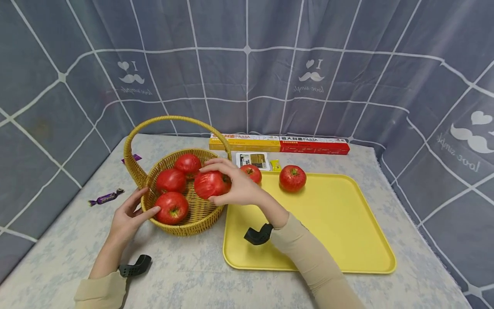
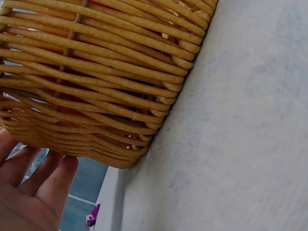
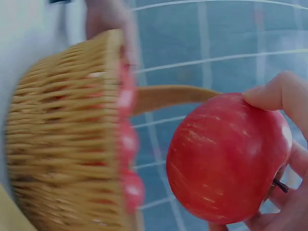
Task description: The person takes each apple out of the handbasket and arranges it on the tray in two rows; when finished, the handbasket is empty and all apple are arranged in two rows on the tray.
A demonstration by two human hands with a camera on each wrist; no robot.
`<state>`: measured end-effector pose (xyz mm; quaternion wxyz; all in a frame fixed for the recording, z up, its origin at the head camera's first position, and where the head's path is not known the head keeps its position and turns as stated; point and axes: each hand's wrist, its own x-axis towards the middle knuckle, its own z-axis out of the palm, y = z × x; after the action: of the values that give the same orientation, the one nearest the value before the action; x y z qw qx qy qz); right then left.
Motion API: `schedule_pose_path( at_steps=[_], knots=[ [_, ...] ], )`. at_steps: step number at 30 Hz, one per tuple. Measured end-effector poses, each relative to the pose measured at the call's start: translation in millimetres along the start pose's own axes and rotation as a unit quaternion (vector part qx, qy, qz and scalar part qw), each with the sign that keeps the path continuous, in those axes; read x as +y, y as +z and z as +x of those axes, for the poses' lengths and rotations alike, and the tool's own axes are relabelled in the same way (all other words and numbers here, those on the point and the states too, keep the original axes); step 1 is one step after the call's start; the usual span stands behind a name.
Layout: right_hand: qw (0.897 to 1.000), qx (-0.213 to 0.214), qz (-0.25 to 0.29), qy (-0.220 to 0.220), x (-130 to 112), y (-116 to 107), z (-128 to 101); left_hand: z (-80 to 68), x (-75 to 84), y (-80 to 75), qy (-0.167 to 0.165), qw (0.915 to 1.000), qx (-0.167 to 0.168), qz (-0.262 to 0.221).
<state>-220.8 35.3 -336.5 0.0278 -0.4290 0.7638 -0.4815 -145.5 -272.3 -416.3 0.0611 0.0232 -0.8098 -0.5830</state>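
Creased beige sleeves [image 1: 316,253] and bent black wrist pieces [image 1: 136,267], the left one with small holes

From above, my head view faces forward-down; close-in wrist views share the basket [image 3: 57,139]: left's 11 o'clock, right's 9.

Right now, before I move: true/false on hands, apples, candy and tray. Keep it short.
1. The right hand holds a round red apple over the round woven wicker basket. True.
2. The left hand rests on the flat yellow rectangular tray. False: the left hand is at the basket's rim.
3. Three other red apples show inside the basket. True.
4. No apple lies on the tray. False: a red apple sits on the tray.
5. A purple-wrapped candy lies left of the basket. True.
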Motion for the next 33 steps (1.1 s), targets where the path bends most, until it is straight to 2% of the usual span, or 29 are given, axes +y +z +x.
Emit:
schedule_pose_path(
  at_steps=[3, 6, 12, 18, 21, 26, 33],
  knots=[
    [0.998, 0.041, 0.034, -0.016, -6, -20, -13, -0.5, 1.4, 0.4, -0.001, 1.0, 0.004, 0.001],
    [0.995, 0.088, 0.042, -0.015, -10, -40, -26, -1.2, 1.8, 1.0, -0.002, 1.0, 0.006, 0.0],
    [0.982, 0.185, 0.024, 0.021, -9, -79, -53, -1.7, 1.7, 0.7, -0.006, 1.0, 0.004, -0.004],
    [0.965, 0.25, -0.017, 0.077, 9, -113, -80, -0.8, 0.9, 0.3, -0.001, 1.0, 0.002, -0.003],
    [0.951, 0.286, -0.027, 0.116, 23, -126, -94, 0.0, 0.2, 0.4, 0.001, 1.0, 0.002, -0.005],
    [0.918, 0.348, -0.029, 0.186, 55, -143, -115, 0.1, -1.1, 0.9, 0.004, 0.9999, 0.003, -0.014],
    [0.883, 0.383, -0.041, 0.269, 93, -161, -134, 1.2, -0.8, 0.5, -0.001, 0.9996, 0.004, -0.03]
  ],
)
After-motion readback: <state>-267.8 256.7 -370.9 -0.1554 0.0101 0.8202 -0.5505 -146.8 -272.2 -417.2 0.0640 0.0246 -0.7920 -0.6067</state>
